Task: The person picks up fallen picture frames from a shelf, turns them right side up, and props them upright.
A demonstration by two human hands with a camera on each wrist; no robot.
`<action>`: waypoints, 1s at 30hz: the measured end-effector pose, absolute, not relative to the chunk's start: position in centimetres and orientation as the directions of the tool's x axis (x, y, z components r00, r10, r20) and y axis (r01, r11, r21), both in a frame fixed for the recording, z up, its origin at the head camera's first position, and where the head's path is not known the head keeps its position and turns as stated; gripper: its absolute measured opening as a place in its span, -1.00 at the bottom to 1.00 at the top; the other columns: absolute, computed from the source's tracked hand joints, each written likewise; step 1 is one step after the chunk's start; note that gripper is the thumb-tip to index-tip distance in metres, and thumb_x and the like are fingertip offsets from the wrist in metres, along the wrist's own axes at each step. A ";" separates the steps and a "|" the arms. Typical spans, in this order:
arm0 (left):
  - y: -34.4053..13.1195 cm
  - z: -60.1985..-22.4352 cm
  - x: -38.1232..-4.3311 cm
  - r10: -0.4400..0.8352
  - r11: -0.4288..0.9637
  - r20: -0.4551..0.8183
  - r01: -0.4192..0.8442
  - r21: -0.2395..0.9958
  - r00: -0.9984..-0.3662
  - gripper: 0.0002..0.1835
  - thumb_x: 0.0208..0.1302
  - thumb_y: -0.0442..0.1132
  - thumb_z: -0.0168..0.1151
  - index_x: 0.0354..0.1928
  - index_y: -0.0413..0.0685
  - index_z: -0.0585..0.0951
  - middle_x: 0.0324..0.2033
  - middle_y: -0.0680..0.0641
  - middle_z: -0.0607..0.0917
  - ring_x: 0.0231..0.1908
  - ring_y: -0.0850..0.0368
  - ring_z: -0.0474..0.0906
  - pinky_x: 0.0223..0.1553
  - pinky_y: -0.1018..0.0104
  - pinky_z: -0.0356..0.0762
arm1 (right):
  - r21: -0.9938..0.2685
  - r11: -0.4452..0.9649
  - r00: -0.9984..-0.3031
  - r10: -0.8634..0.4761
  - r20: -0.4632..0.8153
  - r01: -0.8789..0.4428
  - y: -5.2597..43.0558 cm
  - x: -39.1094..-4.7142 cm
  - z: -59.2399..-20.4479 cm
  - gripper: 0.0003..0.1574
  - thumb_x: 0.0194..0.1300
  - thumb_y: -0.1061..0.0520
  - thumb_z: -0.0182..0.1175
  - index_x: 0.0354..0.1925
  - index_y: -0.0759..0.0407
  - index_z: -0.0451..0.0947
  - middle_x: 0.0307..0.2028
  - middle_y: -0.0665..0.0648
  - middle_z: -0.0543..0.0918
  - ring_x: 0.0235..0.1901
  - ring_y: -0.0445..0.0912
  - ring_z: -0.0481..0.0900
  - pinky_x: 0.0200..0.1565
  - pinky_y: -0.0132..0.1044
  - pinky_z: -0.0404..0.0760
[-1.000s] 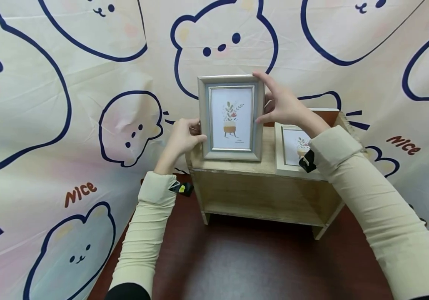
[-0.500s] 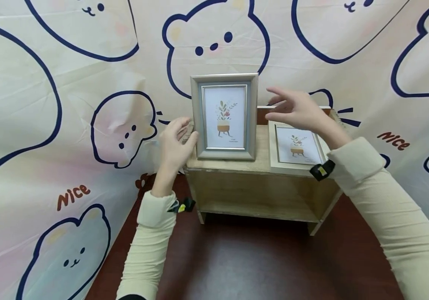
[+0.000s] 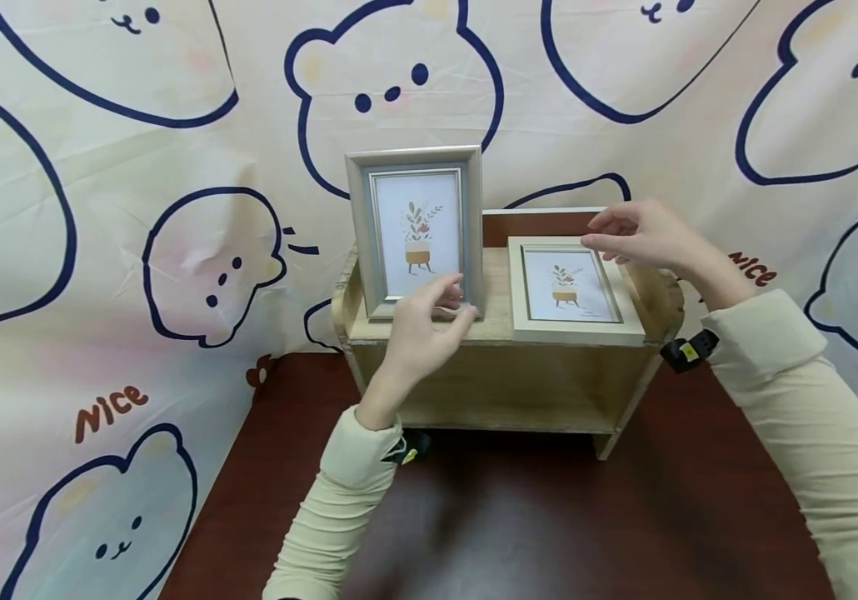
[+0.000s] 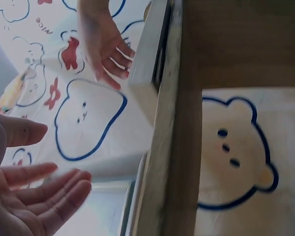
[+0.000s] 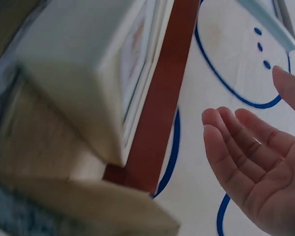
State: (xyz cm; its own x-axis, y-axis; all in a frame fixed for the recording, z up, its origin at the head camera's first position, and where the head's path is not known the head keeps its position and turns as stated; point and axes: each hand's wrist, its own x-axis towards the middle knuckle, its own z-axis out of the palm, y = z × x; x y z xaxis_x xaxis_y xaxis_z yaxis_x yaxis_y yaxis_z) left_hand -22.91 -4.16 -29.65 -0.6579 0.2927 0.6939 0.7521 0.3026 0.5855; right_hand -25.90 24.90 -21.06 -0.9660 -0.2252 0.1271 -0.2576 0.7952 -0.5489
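Note:
A silver-grey picture frame with a potted-plant print stands upright on the left of a small wooden shelf unit. In the head view my left hand overlaps its lower right corner, and the left wrist view shows that hand with relaxed fingers and nothing in them. A cream picture frame with the same print lies on the right of the top. Over its back right corner hovers my right hand, its fingers loosely bent around nothing. In the right wrist view the cream frame's thick edge shows beside the right hand.
The wooden shelf unit has an open lower compartment and raised side panels. A red-brown strip runs along its back. Behind hangs a bear-print cloth; below lies a dark red-brown floor.
Both hands have let go of the silver-grey frame, which stays upright. My right hand has moved right to the cream frame; my left hand has come across the silver-grey frame's front.

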 end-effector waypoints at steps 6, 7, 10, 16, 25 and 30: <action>-1.7 -29.6 -22.3 0.323 0.416 0.489 0.585 0.696 -0.811 -0.51 0.18 -0.20 0.22 0.10 -0.37 0.46 -0.19 -0.28 0.64 -0.25 -0.03 0.62 -0.24 0.34 0.58 | -0.430 0.884 -0.979 -0.203 -0.002 -0.182 25.4 -27.8 -21.3 -0.20 0.24 -0.16 0.12 0.18 0.43 0.29 -0.09 0.49 0.52 -0.22 0.19 0.57 -0.21 -0.02 0.54; -1.2 -29.6 -22.2 0.329 0.441 0.460 0.565 0.697 -0.824 -0.48 0.19 -0.16 0.21 0.12 -0.34 0.45 -0.16 -0.27 0.63 -0.23 -0.03 0.62 -0.22 0.33 0.57 | -0.403 0.899 -0.980 -0.199 -0.019 -0.175 25.5 -28.2 -21.4 -0.18 0.24 -0.16 0.11 0.19 0.44 0.26 -0.04 0.51 0.49 -0.16 0.22 0.54 -0.16 0.03 0.51; 0.2 -29.7 -22.1 0.344 0.492 0.422 0.544 0.680 -0.839 -0.44 0.21 -0.09 0.18 0.15 -0.34 0.43 -0.13 -0.25 0.64 -0.18 -0.01 0.62 -0.16 0.27 0.55 | -0.338 0.929 -0.982 -0.181 -0.060 -0.150 25.7 -29.2 -21.6 -0.12 0.23 -0.14 0.11 0.24 0.48 0.18 0.08 0.55 0.36 0.04 0.30 0.36 0.01 0.16 0.36; 2.1 -30.4 -22.0 0.356 0.550 0.460 0.580 0.601 -0.814 -0.65 0.21 -0.06 0.16 -0.26 -0.28 0.51 -0.53 -0.12 0.58 -0.52 0.11 0.46 -0.42 0.33 0.41 | -0.323 0.943 -0.978 -0.140 -0.154 -0.085 25.9 -30.4 -21.9 -0.08 0.22 -0.06 0.12 0.29 0.51 0.05 0.22 0.55 0.16 0.14 0.32 0.19 0.15 0.21 0.17; 3.4 -30.9 -22.2 0.339 0.583 0.494 0.591 0.558 -0.801 -0.69 0.19 -0.18 0.18 -0.62 -0.15 0.37 -0.65 0.00 0.34 -0.59 0.17 0.23 -0.58 0.40 0.19 | -0.330 0.941 -0.963 -0.160 -0.218 -0.082 25.9 -30.5 -22.7 -0.16 0.19 0.18 0.14 0.30 0.51 0.04 0.21 0.55 0.16 0.03 0.26 0.31 0.03 0.07 0.39; 3.8 -31.4 -22.3 0.291 0.570 0.521 0.582 0.579 -0.803 -0.69 0.17 -0.26 0.20 -0.64 -0.22 0.38 -0.60 -0.11 0.45 -0.50 0.05 0.35 -0.45 0.32 0.28 | -0.445 0.894 -0.957 -0.175 -0.232 -0.055 25.9 -29.9 -22.9 -0.12 0.22 0.19 0.11 0.36 0.42 -0.07 0.28 0.52 -0.02 0.18 0.31 0.04 0.17 0.23 0.06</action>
State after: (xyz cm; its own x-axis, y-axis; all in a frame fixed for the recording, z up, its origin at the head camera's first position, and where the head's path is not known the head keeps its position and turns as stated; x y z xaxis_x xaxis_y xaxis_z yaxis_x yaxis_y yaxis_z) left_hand -22.32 3.75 -31.38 -0.8028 0.2909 0.5205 0.5823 0.5703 0.5793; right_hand -29.89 25.92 -22.94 -0.9568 -0.1749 -0.2323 -0.0552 0.8936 -0.4454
